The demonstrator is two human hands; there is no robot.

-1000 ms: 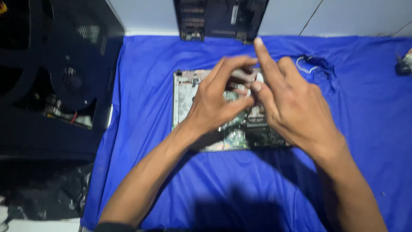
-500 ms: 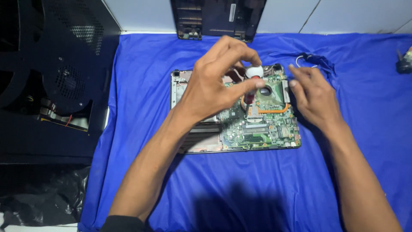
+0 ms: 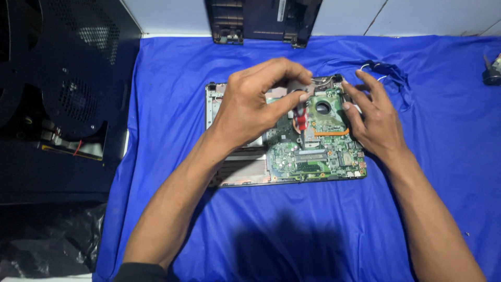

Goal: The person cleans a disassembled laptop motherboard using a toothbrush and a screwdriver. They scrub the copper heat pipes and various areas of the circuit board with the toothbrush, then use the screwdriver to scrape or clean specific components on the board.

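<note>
My left hand (image 3: 250,107) hovered over the opened laptop base (image 3: 284,133), thumb and forefinger pinched together on a small red-and-white part (image 3: 301,114) just above the green circuit board (image 3: 318,143). What that part was, the view did not let me tell. My right hand (image 3: 376,122) rested open at the board's right edge, its fingers (image 3: 350,102) spread apart and touching the rim beside the round fan opening (image 3: 322,108) and the copper heat pipe (image 3: 331,133) that curved below it. The laptop base lay flat under both hands on a blue cloth (image 3: 292,224) that covered the desk. Beyond my fingertips, a dark laptop cover (image 3: 261,21) leaned against the white wall. A loose cable (image 3: 383,70) lay on the cloth just past my right hand. Well off to the left of my left hand stood a black computer case (image 3: 68,94) with a perforated panel.
</note>
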